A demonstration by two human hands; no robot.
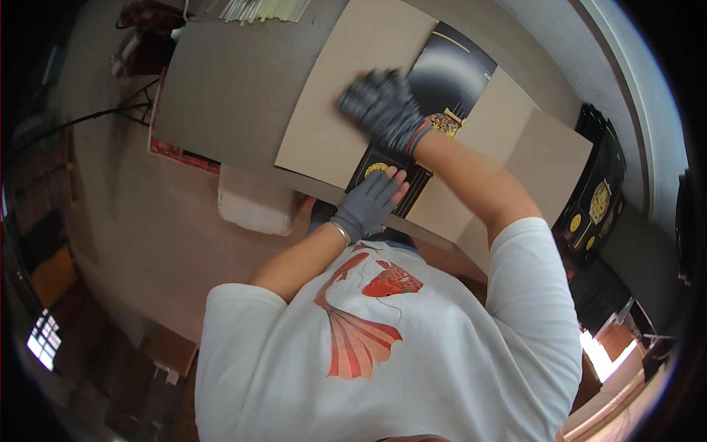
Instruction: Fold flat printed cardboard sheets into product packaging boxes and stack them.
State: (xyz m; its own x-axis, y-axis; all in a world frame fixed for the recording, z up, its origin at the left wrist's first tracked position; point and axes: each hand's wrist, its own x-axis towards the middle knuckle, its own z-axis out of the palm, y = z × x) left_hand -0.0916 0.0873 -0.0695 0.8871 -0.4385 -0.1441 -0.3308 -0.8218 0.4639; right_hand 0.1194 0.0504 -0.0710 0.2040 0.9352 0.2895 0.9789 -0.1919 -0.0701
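Cardboard (pixel 346 103) lay flat on the grey table (pixel 228 96), a brown flap on the left joined to a black printed sheet (pixel 449 70) that ran away to the far right, with more brown panels (pixel 545 158) beyond it on the right. The sheet's long axis ran from the near edge of the table up toward the far right.

The right hand (pixel 383 107), in a dark glove, was spread flat, palm down, on the seam where the brown flap met the black sheet, farther from the body. The left hand (pixel 372 199), in a grey glove, rested with fingers together on the near end of the black sheet, just at the table's edge. Neither hand was clamped on anything; both pressed open on the surface, near each other, left nearer, right farther.

A white block (pixel 254 202) sat at the near left edge.
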